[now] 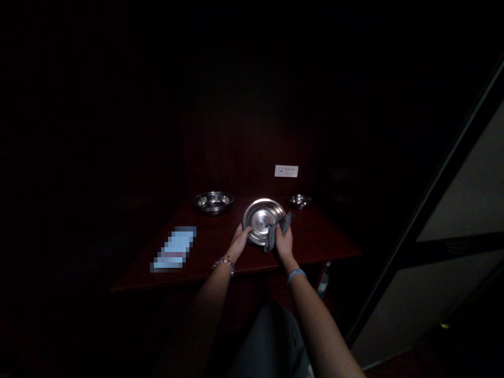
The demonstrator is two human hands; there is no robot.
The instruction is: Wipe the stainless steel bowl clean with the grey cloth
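A shiny round metal bowl [260, 218] is tilted toward me above the front part of the dark red table [311, 239]. My left hand [239, 242] grips its lower left rim, the thumb lying over the inside edge. My right hand [284, 242] is closed on a grey cloth [271, 239], which it presses against the bowl's right side. Part of the cloth sticks up past the rim. The fingers behind the bowl are hidden.
Metal dishes [213, 201] sit at the table's back left, and a smaller metal bowl [300, 201] at the back right. A blurred-out light-blue rectangle [175, 249] lies on the left. A socket panel [286, 171] is on the wall; a bottle [324, 281] stands below the table's right edge.
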